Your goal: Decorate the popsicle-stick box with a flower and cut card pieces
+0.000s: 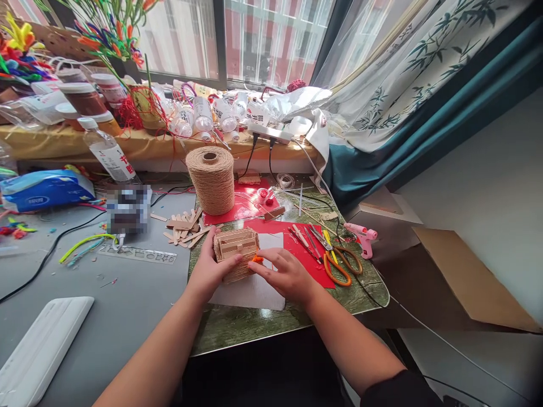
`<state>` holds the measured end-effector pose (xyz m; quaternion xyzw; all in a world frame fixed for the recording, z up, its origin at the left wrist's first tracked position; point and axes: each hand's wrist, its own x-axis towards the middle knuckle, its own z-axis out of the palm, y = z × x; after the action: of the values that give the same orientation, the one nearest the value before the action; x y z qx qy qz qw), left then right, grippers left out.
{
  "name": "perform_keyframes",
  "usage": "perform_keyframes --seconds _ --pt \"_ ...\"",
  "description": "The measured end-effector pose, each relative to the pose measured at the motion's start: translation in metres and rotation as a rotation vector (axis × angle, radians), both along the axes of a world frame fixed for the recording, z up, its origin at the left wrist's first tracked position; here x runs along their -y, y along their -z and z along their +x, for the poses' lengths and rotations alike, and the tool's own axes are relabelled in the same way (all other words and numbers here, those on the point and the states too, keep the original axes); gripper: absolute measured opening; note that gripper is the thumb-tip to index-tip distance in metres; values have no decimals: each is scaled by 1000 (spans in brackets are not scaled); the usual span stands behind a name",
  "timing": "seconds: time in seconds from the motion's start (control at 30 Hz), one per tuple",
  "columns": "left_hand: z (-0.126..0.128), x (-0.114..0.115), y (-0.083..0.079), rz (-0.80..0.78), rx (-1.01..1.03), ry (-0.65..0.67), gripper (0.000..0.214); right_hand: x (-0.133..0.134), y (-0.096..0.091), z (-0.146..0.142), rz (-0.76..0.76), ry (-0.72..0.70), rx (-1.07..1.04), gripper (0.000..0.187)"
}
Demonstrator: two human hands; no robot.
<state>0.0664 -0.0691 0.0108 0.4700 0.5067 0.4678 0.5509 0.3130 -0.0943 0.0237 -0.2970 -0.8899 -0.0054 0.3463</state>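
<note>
My left hand (pixel 215 264) grips the left side of a small twine-wrapped box (pixel 237 270) with wooden-stick slats on its upper face. The box is tilted above a white sheet (pixel 265 294). At its right side, my right hand (pixel 285 270) pinches a small orange piece (pixel 257 259) between thumb and fingers, against or very near the twine. I cannot make out the kind of orange piece. A large spool of twine (pixel 211 182) stands upright behind the box.
Wooden craft sticks (pixel 184 226) lie in a pile to the left. Orange-handled scissors (pixel 339 265), a yellow-handled tool and a pink glue gun (pixel 362 238) are at right. A power strip (pixel 271 134) with cables sits behind. A white keyboard (pixel 46 347) is front left.
</note>
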Motion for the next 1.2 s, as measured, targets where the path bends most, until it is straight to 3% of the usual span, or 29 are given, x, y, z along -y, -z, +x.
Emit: perform_keyframes --seconds 0.33,0.6,0.87,1.2 --pt "0 -1 0 2 11 -1 113 -12 -10 -8 -69 -5 -187 64" --pt "2 -1 -1 4 4 -6 113 -24 -15 -13 -217 110 -411 35" --pt "1 -2 2 0 3 -26 114 -27 -19 -10 -103 76 -391 42" --pt "2 -2 1 -3 20 -15 115 -26 -23 -11 -134 89 -429 35"
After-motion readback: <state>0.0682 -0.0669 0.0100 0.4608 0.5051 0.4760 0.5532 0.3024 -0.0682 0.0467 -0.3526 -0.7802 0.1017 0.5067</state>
